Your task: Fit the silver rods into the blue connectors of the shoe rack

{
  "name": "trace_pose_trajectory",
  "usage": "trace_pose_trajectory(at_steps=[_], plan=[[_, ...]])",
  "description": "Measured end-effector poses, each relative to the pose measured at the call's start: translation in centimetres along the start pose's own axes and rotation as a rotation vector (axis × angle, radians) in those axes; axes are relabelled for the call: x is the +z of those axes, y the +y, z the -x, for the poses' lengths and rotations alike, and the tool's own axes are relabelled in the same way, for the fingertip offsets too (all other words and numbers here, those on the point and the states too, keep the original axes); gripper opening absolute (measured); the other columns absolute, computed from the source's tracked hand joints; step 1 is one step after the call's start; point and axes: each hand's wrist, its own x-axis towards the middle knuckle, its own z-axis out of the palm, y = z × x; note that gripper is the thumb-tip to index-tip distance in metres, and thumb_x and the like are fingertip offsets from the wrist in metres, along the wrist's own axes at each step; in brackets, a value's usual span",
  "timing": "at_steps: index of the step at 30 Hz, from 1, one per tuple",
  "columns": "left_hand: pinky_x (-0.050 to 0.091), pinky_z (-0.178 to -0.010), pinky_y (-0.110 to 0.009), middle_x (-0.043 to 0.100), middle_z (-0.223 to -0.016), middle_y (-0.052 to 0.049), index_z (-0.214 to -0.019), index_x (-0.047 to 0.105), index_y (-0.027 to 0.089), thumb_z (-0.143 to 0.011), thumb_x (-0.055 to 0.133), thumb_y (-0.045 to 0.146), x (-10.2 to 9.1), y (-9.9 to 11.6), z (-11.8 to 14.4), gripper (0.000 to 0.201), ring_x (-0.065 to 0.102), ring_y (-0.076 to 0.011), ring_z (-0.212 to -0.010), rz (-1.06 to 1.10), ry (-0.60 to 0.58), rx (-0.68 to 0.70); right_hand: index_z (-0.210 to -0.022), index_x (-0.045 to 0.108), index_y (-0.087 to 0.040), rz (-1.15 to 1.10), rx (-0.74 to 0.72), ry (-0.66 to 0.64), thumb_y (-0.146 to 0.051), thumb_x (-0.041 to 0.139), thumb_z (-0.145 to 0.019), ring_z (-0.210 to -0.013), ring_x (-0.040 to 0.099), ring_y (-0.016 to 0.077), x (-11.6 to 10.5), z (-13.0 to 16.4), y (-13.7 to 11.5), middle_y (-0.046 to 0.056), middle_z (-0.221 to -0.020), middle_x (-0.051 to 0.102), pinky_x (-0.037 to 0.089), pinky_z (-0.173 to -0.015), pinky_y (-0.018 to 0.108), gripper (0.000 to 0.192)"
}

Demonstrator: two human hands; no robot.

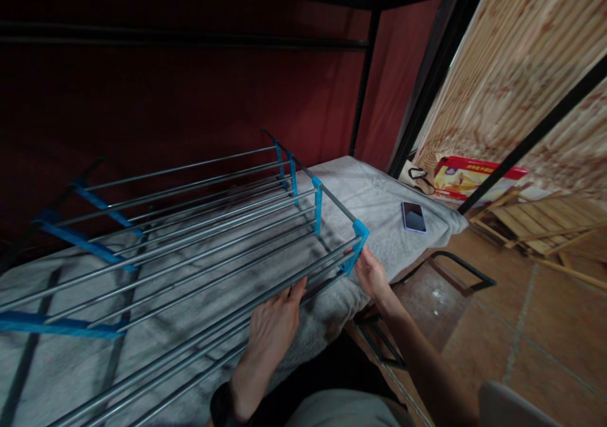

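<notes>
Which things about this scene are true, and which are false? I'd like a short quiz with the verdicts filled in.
1. The right hand touches a blue bracket of the rack. True.
2. A phone lies on the gray blanket. True.
3. The left hand is holding the phone. False: the left hand is at the rack, apart from the phone.
4. The rack stands on the floor. False: it is on the blanket.
5. The bracket that the right hand touches is yellow. False: it is blue.
</notes>
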Motion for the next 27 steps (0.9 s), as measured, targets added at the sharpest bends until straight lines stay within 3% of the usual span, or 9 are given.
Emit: trace_pose_trajectory(at_steps=[17,27], plan=[[0.056,-0.085,-0.032,0.075,-0.118,-0.008,-0.145,0.052,0.028,-0.103,0.038,0.021,-0.99,0.07,-0.5,0.045,0.072,-0.0222,-0.106,0.151,-0.088,-0.072,-0.101,0.073,-0.026,-0.011,-0.007,-0.015,-0.055,0.068,-0.086,-0.095,0.066,0.0229,-0.08,0.03,0.28,0.002,-0.093,0.074,0.052,-0.092,0.037,0.033],[0.054,-0.09,-0.032,0.072,-0.124,-0.009,-0.145,0.052,0.028,-0.104,0.037,0.023,-0.68,0.14,-0.23,0.044,0.071,-0.0211,-0.107,0.132,-0.034,-0.04,-0.086,0.072,-0.028,0.059,0.001,0.004,-0.063,0.063,-0.085,-0.105,0.065,0.0241,0.41,0.3,0.15,0.002,-0.092,0.074,0.05,-0.101,0.039,0.036]])
